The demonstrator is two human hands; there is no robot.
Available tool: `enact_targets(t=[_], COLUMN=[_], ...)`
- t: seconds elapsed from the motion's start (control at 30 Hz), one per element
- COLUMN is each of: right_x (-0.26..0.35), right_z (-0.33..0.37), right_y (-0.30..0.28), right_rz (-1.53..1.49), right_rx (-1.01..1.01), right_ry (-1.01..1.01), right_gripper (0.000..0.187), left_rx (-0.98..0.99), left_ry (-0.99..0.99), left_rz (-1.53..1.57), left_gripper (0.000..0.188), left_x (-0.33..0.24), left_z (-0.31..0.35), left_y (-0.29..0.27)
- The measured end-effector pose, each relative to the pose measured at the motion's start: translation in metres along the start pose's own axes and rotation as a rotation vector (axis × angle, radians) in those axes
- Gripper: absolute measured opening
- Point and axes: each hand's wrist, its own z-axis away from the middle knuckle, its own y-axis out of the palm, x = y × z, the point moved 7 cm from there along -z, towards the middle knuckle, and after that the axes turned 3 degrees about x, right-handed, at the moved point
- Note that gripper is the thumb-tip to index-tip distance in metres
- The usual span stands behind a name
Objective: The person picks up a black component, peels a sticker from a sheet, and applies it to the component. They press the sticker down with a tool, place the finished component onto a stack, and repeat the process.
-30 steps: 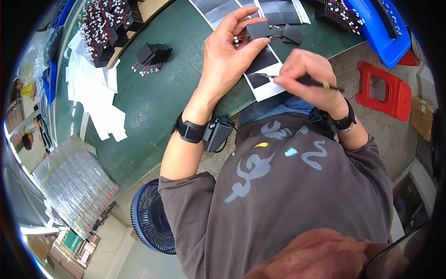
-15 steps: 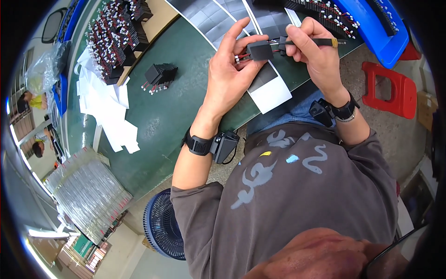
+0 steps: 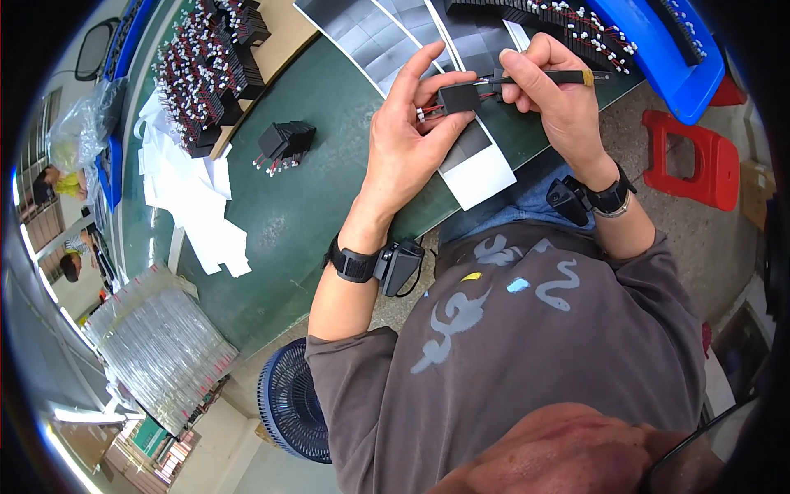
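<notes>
My left hand is closed round the edges of a small black rectangular block with thin red wires and white connectors. Its index finger and thumb press along two sides, over the table's near edge. In a pinch of my right hand is a slim dark tool, resembling tweezers, with a yellowish band near its back end. The tool's front end points at the right side of the block, where short red wires show. Fingers partly hide a small dark piece there.
Beneath my hands lie grey-patterned sheets on the green table. Left of them sit a small stack of black blocks, white paper strips and massed wired blocks. A blue tray and red stool stand right.
The block has tilted slightly in my left hand and sits a little lower. My right hand has shifted slightly left with the tool, whose front end is now nearer the wires.
</notes>
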Motion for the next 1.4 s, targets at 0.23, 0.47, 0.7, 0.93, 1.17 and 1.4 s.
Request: enact_targets(t=[0.23,0.47,0.7,0.93,1.17,1.4], right_x=[0.000,0.002,0.003,0.005,0.047,0.048], right_z=[0.000,0.000,0.000,0.001,0.026,0.019], right_y=[0.000,0.001,0.001,0.005,0.020,0.041], right_rz=[0.029,0.085,0.103,0.171,0.629,0.925], right_rx=[0.002,-0.002,0.005,0.012,0.046,0.261], right_ry=[0.014,0.008,-0.019,-0.054,-0.610,-0.775], right_gripper=[0.020,0.019,0.018,0.018,0.017,0.025], left_rx=[-0.005,-0.006,-0.004,-0.009,-0.005,0.017], left_ry=[0.008,-0.008,-0.014,-0.009,-0.012,-0.015], left_rz=[-0.022,-0.030,-0.025,-0.033,-0.039,-0.081], left_gripper=[0.070,0.070,0.070,0.072,0.075,0.080], left_x=[0.001,0.000,-0.001,0.000,0.002,0.006], left_z=[0.000,0.001,0.000,0.000,0.002,0.000], left_y=[0.000,-0.001,0.000,0.000,-0.001,-0.003])
